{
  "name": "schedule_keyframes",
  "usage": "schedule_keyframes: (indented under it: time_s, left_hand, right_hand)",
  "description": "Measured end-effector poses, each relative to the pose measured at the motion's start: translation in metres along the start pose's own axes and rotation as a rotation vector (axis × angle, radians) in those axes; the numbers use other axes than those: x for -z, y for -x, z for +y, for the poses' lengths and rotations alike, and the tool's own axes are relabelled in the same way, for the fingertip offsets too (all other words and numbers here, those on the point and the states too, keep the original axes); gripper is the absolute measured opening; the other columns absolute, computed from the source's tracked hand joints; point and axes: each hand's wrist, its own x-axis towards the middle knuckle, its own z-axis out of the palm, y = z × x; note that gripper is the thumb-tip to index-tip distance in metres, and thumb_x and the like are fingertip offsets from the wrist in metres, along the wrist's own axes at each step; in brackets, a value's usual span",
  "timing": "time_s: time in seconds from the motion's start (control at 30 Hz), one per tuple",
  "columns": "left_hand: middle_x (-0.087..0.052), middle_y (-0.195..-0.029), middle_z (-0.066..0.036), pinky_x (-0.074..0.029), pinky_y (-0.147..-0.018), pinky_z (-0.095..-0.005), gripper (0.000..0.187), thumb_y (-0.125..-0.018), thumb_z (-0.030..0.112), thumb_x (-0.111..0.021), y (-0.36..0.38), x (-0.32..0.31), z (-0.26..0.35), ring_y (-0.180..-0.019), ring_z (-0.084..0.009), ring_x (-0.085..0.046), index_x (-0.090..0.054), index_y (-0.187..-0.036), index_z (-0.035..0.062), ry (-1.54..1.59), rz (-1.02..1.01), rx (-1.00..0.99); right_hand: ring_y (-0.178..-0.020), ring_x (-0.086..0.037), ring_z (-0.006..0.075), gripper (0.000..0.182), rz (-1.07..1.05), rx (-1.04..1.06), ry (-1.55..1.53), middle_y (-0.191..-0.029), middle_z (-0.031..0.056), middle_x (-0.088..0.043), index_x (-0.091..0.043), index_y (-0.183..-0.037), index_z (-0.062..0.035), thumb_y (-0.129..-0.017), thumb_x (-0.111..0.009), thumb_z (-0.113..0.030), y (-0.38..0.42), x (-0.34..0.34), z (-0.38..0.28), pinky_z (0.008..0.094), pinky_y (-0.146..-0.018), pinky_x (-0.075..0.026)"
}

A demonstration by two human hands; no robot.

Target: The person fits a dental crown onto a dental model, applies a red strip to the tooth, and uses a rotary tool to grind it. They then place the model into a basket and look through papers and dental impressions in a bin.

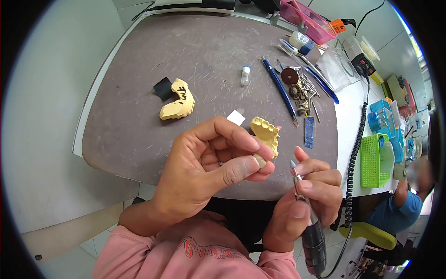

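Observation:
Between the thumb and fingers of my left hand [209, 162] I pinch a small, glossy, tooth-coloured dental crown [259, 161]. My right hand [311, 190] grips a black and silver rotary handpiece [314, 242] whose grey-blue pointed bur [292, 164] points up. The bur stands apart from the crown, to its right. Just beyond my left fingertips lies a yellow plaster dental model [265, 130] with its teeth showing. Farther left on the table is a second plaster model [178, 102] with black lettering, beside a black square [163, 88].
On the brown table [139, 144] are a white paper piece [236, 117], a small vial [245, 75], a blue pencil [280, 90], several burs and discs [302, 88] and a blue strip [309, 132]. A coiled cord [355, 158] hangs at right, near green baskets [371, 160] and a seated person [395, 211].

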Motion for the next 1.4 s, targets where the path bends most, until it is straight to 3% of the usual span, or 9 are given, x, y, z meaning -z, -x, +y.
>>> schedule_keyframes:
  time_s: [0.07, 0.4, 1.03, 1.1, 1.2, 1.33, 1.4]
  left_hand:
    - [-0.066, -0.100, -0.016, -0.061, -0.078, -0.0312, 0.021, -0.087, -0.002, -0.066, 0.000, 0.000, -0.001, -0.090, -0.0220, -0.071, -0.052, -0.102, 0.0033, -0.009, 0.002, -0.036]
    - [-0.068, -0.104, -0.021, -0.061, -0.079, -0.0314, 0.022, -0.087, 0.001, -0.068, -0.001, 0.000, -0.001, -0.090, -0.0217, -0.071, -0.053, -0.103, 0.0023, -0.019, 0.022, -0.036]
    - [-0.068, -0.101, -0.020, -0.061, -0.079, -0.0322, 0.020, -0.085, -0.003, -0.068, -0.001, 0.000, -0.002, -0.090, -0.0221, -0.071, -0.054, -0.097, 0.0030, -0.068, 0.024, -0.063]
    - [-0.068, -0.100, -0.020, -0.061, -0.079, -0.0322, 0.019, -0.085, -0.004, -0.067, -0.001, 0.000, -0.001, -0.090, -0.0222, -0.071, -0.054, -0.097, 0.0029, -0.081, 0.023, -0.062]
    - [-0.068, -0.100, -0.021, -0.061, -0.079, -0.0324, 0.019, -0.085, -0.006, -0.065, 0.000, -0.001, -0.001, -0.089, -0.0226, -0.071, -0.054, -0.097, 0.0029, -0.087, 0.027, -0.052]
    - [-0.068, -0.100, -0.020, -0.061, -0.078, -0.0321, 0.020, -0.084, -0.005, -0.066, -0.001, -0.001, 0.000, -0.090, -0.0228, -0.071, -0.054, -0.097, 0.0030, -0.079, 0.029, -0.055]
    - [-0.068, -0.100, -0.020, -0.061, -0.078, -0.0319, 0.020, -0.084, -0.005, -0.067, 0.000, -0.002, 0.000, -0.089, -0.0226, -0.071, -0.054, -0.097, 0.0031, -0.082, 0.037, -0.047]
  right_hand:
    - [-0.086, -0.067, 0.0275, 0.029, 0.065, -0.079, -0.133, -0.081, 0.0086, -0.059, -0.054, -0.098, -0.0071, -0.079, -0.074, -0.016, 0.001, -0.007, -0.004, 0.0515, -0.091, -0.053]
    - [-0.097, -0.069, 0.0362, 0.036, -0.106, -0.148, -0.150, -0.082, 0.0076, -0.062, -0.054, -0.101, -0.0088, -0.077, -0.080, -0.008, 0.003, -0.002, -0.014, 0.0533, -0.094, -0.052]
    - [-0.098, -0.069, 0.0333, 0.036, -0.130, -0.124, -0.099, -0.081, 0.0059, -0.063, -0.055, -0.098, -0.0108, -0.076, -0.083, -0.013, 0.005, -0.003, -0.012, 0.0517, -0.094, -0.053]
    - [-0.100, -0.066, 0.0316, 0.037, -0.170, -0.139, -0.035, -0.083, 0.0063, -0.056, -0.047, -0.102, -0.0102, -0.083, -0.077, -0.022, 0.008, -0.001, -0.013, 0.0524, -0.104, -0.045]
    - [-0.100, -0.066, 0.0312, 0.037, -0.191, -0.133, -0.050, -0.083, 0.0064, -0.056, -0.046, -0.101, -0.0103, -0.084, -0.076, -0.023, 0.005, -0.001, -0.012, 0.0523, -0.104, -0.046]
    - [-0.100, -0.066, 0.0311, 0.037, -0.181, -0.133, -0.052, -0.083, 0.0064, -0.056, -0.046, -0.101, -0.0106, -0.084, -0.076, -0.023, 0.006, -0.003, -0.012, 0.0524, -0.104, -0.046]
    - [-0.099, -0.069, 0.0336, 0.038, -0.074, -0.179, -0.095, -0.082, 0.0058, -0.063, -0.054, -0.099, -0.0110, -0.075, -0.084, -0.012, 0.007, -0.005, -0.014, 0.0518, -0.093, -0.053]
